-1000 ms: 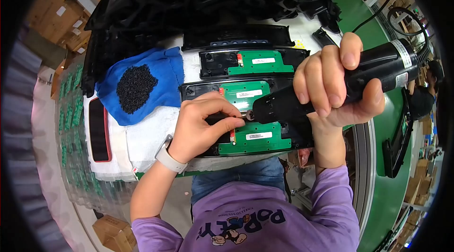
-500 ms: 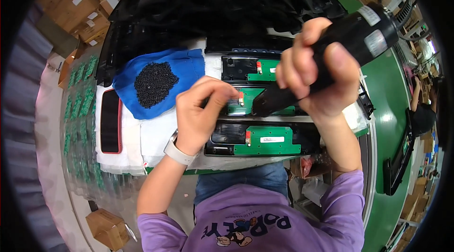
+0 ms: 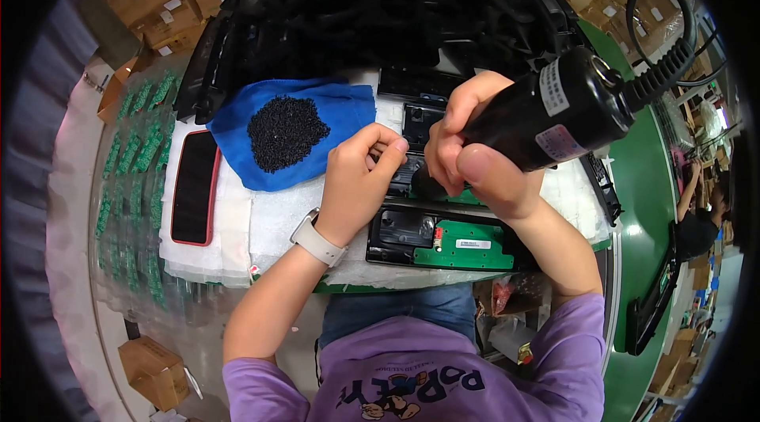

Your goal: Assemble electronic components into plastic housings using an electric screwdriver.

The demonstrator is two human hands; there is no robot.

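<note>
"What does the right hand [image 3: 500, 188] have?"

"It is wrapped around a black, cylindrical power tool [image 3: 546, 117] with a ribbed black cord [image 3: 665, 70] at its rear end. The tool slants down to the left, its nose at a long black plastic panel with a green circuit board [image 3: 401, 177]; whether the two touch cannot be made out."

"And the left hand [image 3: 358, 172]?"

"Its thumb and forefinger are pinched together near the tool's nose, by the panel's left end. Whether something small sits between them, one cannot tell."

"Where does that panel lie?"

"On white padding [image 3: 273, 224], between a similar black panel nearest the person [image 3: 405, 230] and another one farther off [image 3: 419, 117], partly hidden by the right hand."

"What is to the left?"

"A blue cloth [image 3: 348, 109] bearing a heap of tiny black pieces [image 3: 286, 133], and just beside it a red-edged phone with a dark screen [image 3: 195, 188]."
</note>
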